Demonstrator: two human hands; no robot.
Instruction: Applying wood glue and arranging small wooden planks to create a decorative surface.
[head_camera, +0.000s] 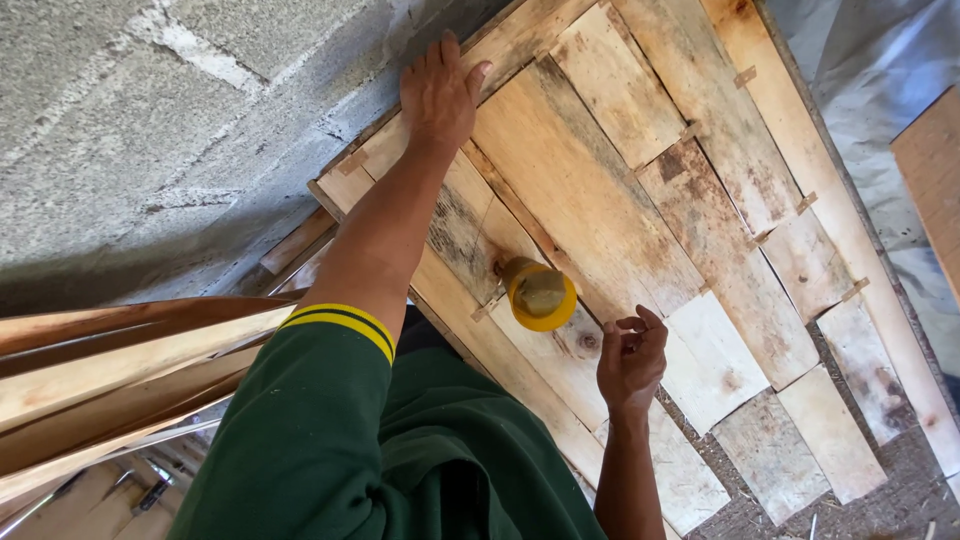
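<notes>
**Entry: two hands at a patchwork board panel**

Left hand (440, 95): arm stretched out, palm flat, fingers together, pressed on the far corner of the panel (600, 200) close to the block wall (150, 130). It grips nothing; the flat press looks meant to steady the panel or brace the body.

Right hand (632, 360): held just above the near boards, fingers curled narrow, thumb meeting fingertips. Whether a small item such as a nail sits in the pinch cannot be told.

Panel: pale, weathered boards of unequal length laid side by side, lying on the ground beside the wall. Small wooden cleats (745, 75) bridge several seams, apparently to tie neighbouring boards together. A knot shows just left of the right hand.

Yellow tool (540, 292): a round yellow-rimmed object with a brownish centre, resting on the boards between the two hands, nearer the right one and not touched by either. Its kind is unclear; it sits within easy reach.

Loose strips (110, 380): thin wood slats stacked behind the left arm, well apart from both hands.

Grey sheet (880, 70): plastic sheet beyond the panel's far edge, right of both hands.

Sleeve (340, 325): green, with yellow and black cuff bands, on the left arm.
</notes>
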